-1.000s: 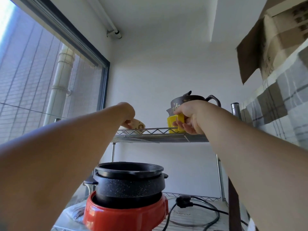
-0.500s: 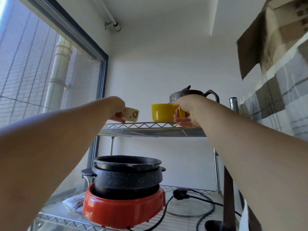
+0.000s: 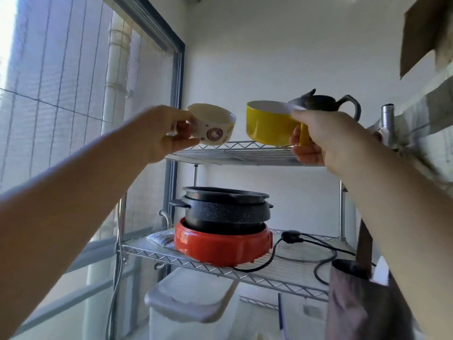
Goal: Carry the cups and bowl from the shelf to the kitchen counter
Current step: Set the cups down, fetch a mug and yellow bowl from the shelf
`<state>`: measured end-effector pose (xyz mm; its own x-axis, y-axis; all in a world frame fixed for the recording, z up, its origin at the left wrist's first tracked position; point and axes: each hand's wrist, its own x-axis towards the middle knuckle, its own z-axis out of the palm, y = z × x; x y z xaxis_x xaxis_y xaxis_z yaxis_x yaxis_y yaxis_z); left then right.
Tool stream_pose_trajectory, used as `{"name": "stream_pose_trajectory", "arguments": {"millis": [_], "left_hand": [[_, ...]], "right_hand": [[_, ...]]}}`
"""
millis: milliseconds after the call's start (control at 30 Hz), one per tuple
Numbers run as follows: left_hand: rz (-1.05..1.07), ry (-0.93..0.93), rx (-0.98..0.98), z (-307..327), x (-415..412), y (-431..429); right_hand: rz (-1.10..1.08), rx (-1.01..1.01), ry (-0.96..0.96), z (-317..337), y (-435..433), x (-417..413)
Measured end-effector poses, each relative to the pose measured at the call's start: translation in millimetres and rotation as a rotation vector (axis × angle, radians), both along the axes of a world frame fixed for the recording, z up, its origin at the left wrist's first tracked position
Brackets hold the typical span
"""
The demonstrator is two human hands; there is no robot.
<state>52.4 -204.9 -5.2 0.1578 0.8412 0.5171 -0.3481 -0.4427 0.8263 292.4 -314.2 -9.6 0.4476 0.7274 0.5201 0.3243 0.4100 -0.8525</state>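
Observation:
My left hand (image 3: 163,133) grips the handle of a cream cup (image 3: 214,126) with a round cartoon print, held just above the top wire shelf (image 3: 235,153). A wide yellow cup (image 3: 268,123), white inside, hangs in my right hand (image 3: 323,136), which is closed around its handle. Both cups are lifted clear of the shelf and lean slightly. A dark teapot (image 3: 323,103) stands on the top shelf behind the yellow cup, partly hidden by my right hand. No bowl is visible.
On the lower wire shelf (image 3: 220,268) a black pot (image 3: 226,208) sits on a red cooker base (image 3: 223,244) with a black power cord (image 3: 308,244). A lidded white plastic bin (image 3: 188,298) stands below. A window is at the left; boxes and checked fabric are at the right.
Both hands have lifted their cups off the top shelf and drawn them toward me. The view has tipped downward, showing the lower shelf and the bin.

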Motion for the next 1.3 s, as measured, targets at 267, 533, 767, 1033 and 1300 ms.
{"name": "stream_pose_trajectory", "arguments": {"millis": [267, 533, 767, 1033, 1300], "left_hand": [[-0.035, -0.085, -0.158, -166, -34, -43], [-0.212, -0.029, -0.3, -344, -47, -79], [-0.312, -0.033, -0.526, -462, -37, -121], [-0.319, 0.005, -0.734, -552, -34, -159], [-0.348, 0.245, -0.879, -594, -27, -198]], "right_hand": [[0.051, 0.002, 0.025, -136, -54, -23], [0.058, -0.174, 0.1, -318, -97, -39], [-0.028, -0.415, 0.15, -427, -144, -39], [-0.138, -0.56, 0.326, -519, -201, -36], [-0.24, -0.703, 0.415, -572, -266, -40]]}}
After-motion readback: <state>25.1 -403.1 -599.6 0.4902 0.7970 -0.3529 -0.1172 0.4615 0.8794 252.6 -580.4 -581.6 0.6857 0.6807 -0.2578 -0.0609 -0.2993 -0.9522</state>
